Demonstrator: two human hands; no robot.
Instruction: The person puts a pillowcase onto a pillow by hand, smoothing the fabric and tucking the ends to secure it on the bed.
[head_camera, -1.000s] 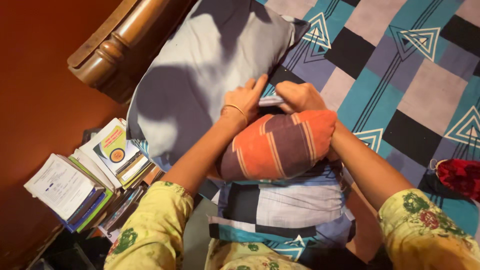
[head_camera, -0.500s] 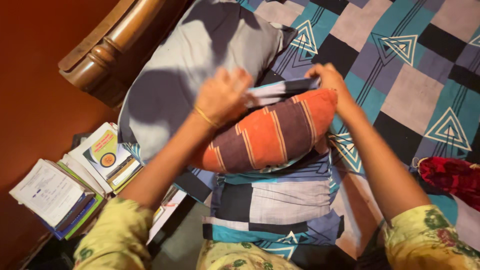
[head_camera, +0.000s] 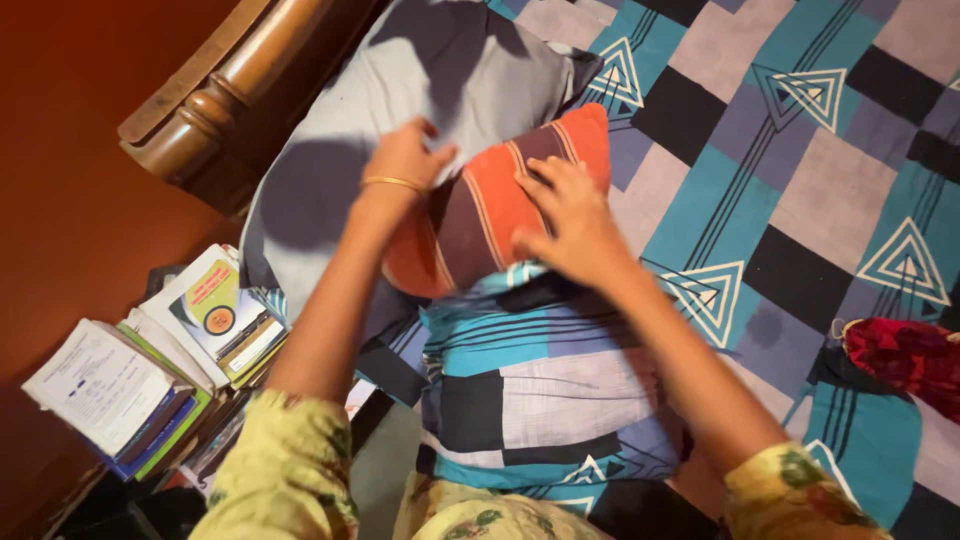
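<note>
wooden headboard, patchwork bedsheet, books w/ floor

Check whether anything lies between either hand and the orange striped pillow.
Nothing visible does. The left hand grips the top edge of the orange striped pillow, and the right hand lies flat on its face beside the patterned cover.

Premises: a home bedroom. A patchwork bedsheet lies beyond the right hand, a carved wooden bedpost and stacked books left of the left hand.
</note>
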